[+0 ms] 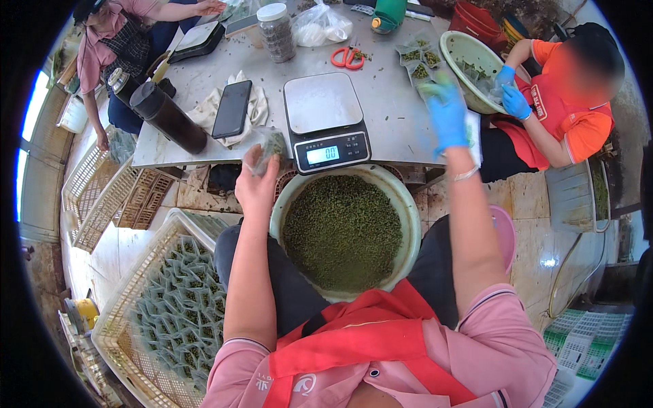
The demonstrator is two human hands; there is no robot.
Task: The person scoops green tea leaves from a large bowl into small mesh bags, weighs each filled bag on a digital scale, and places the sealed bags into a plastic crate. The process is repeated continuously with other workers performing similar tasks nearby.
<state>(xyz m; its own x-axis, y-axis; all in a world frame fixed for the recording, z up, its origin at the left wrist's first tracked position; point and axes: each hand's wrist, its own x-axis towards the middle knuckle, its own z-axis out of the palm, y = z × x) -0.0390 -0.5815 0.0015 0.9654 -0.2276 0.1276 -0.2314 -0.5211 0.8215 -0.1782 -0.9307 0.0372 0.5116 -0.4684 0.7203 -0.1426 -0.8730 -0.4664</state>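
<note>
My bare left hand (256, 180) is closed on a small clear plastic bag (274, 144) with green contents, just left of the digital scale (323, 102). Nothing lies on the scale's steel plate. Over the table's right side, my blue-gloved right hand (447, 119) is smeared by motion. It is near several small filled bags (419, 56); whether it holds one I cannot make out. Between my knees stands a round pale tub (412, 228) full of small green berries (343, 231), like green peppercorns.
A crate (112, 326) of filled bags (183, 299) stands left. On the table (269, 78) are a phone (232, 109), dark flask (170, 119), jar (275, 34), and red scissors (347, 58). A blue-gloved co-worker (571, 109) handles a bag over a basin (452, 81); another person (126, 47) sits far left.
</note>
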